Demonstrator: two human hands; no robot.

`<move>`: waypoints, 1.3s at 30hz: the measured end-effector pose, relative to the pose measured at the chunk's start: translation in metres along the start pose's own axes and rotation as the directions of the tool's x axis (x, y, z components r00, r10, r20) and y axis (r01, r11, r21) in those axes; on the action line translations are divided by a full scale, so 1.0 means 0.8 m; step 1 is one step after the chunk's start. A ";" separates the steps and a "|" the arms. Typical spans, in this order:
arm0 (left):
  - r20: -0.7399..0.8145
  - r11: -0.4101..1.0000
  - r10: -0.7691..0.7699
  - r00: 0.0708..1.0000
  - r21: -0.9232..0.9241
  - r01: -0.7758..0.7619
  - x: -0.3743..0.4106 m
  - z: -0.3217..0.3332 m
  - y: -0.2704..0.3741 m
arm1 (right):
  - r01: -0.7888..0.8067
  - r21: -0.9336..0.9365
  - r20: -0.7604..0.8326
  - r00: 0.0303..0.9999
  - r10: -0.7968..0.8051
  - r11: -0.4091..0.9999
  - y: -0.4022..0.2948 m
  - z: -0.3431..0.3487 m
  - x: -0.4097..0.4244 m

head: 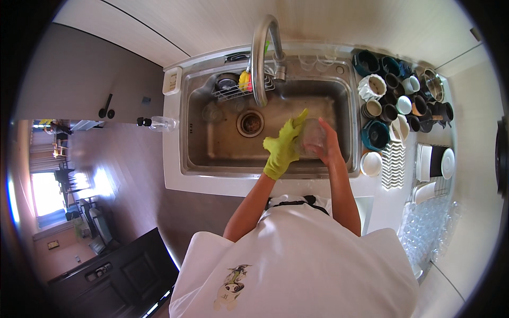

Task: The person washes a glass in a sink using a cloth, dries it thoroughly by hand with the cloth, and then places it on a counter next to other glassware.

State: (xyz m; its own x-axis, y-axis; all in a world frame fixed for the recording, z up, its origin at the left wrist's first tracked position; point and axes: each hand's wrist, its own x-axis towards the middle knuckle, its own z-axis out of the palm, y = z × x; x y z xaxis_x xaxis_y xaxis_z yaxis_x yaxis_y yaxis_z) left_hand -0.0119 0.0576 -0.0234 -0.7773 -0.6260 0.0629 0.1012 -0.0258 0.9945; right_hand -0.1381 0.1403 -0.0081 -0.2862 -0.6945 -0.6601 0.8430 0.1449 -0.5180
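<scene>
My left hand (283, 148) wears a yellow-green fabric glove and rests against the left side of a clear, cup-like vessel (311, 137) over the right half of the steel sink (226, 147). My bare right hand (327, 143) grips this vessel from the right. Its exact kind is blurred. Above and left of my hands, the curved steel faucet (259, 63) arches over the basin; whether water runs cannot be told. Clear glassware (212, 113) lies in the basin's left part, left of the drain (250, 123).
A wire rack (234, 94) holds a dark round item and colourful cleaning things at the sink's back. Several cups, pots and bowls crowd the right counter, beside a white ridged rack (393, 167) and many clear glasses (423, 222). A clear bottle (163, 123) lies across the left edge.
</scene>
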 end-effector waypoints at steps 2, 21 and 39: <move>0.010 0.983 -0.080 0.997 -0.163 0.080 -0.006 -0.005 -0.012 | -0.070 -0.044 0.033 0.997 0.072 0.997 0.000 0.005 -0.004; 0.005 0.789 -0.182 0.983 -0.596 0.149 -0.007 -0.026 -0.043 | 0.279 -0.060 -0.276 0.918 -0.285 0.958 0.106 0.035 -0.033; -0.178 0.947 -0.032 0.984 -0.319 -0.027 -0.013 -0.063 -0.022 | 0.538 0.173 -0.150 0.843 -0.517 0.825 0.143 0.084 -0.021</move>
State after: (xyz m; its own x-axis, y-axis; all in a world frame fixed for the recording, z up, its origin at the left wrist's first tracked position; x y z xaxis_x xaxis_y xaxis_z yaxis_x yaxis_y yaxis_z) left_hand 0.0255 0.0251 -0.0453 -0.6573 -0.7535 0.0155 0.3153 -0.2563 0.9137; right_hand -0.0063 0.1208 -0.0196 -0.7456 -0.5545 -0.3696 0.6206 -0.3756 -0.6884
